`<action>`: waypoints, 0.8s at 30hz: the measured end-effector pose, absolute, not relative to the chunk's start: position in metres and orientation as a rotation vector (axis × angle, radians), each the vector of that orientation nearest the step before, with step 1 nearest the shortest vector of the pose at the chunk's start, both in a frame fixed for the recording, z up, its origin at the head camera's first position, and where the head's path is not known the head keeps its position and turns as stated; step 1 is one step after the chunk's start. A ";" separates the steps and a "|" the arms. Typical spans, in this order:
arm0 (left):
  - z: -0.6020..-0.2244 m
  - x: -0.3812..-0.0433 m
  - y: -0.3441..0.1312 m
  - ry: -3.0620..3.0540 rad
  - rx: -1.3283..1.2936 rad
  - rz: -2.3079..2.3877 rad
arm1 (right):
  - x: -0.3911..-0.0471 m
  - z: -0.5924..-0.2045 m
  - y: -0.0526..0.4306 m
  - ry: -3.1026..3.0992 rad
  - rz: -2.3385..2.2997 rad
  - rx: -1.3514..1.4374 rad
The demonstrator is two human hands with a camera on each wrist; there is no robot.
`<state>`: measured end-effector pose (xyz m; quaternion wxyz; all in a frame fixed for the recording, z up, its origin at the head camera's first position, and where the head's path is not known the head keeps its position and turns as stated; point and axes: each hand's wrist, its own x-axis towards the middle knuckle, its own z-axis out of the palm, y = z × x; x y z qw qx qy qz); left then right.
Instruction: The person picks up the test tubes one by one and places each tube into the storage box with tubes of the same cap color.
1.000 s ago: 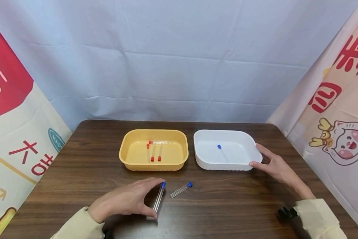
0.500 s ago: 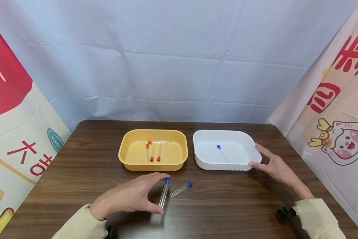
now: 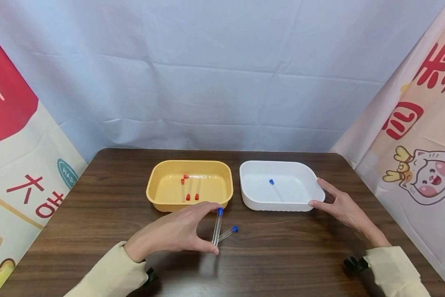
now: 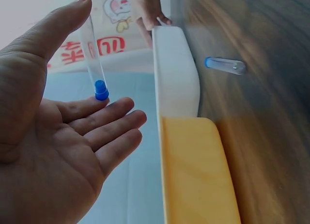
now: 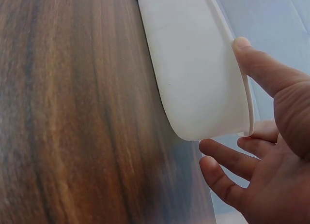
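Observation:
My left hand (image 3: 178,229) pinches a clear test tube (image 3: 217,227) lengthwise between thumb and index finger, blue cap at the index fingertip. In the left wrist view its other fingers are extended. The tube is raised over the table, in front of the yellow tray (image 3: 189,166). Partly behind it in the head view, another blue-capped test tube (image 4: 225,65) lies on the table. My right hand (image 3: 341,208) grips the right end of the white tray (image 5: 198,64), thumb on the rim, fingers around the corner. A blue-capped tube (image 3: 276,189) lies inside that tray.
Several red-capped test tubes (image 3: 197,197) lie inside the yellow tray. Both trays stand side by side towards the back of the brown wooden table (image 3: 282,260). A pale cloth (image 3: 215,82) hangs behind the table, with printed cloths at both sides.
My left hand has moved right and away from me, carrying the blue-capped test tube from left of the loose tube to over it. The right hand keeps its place on the white tray.

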<state>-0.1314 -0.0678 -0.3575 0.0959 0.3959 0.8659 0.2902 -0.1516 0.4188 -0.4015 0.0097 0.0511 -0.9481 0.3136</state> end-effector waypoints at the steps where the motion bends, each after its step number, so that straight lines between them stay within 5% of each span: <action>1: -0.356 -0.132 -0.066 2.570 1.166 0.858 | -0.152 -0.402 0.419 -2.960 0.975 0.162; 24: -0.336 -0.157 -0.012 2.589 1.134 0.832 | -0.151 -0.400 0.419 -2.960 0.967 0.171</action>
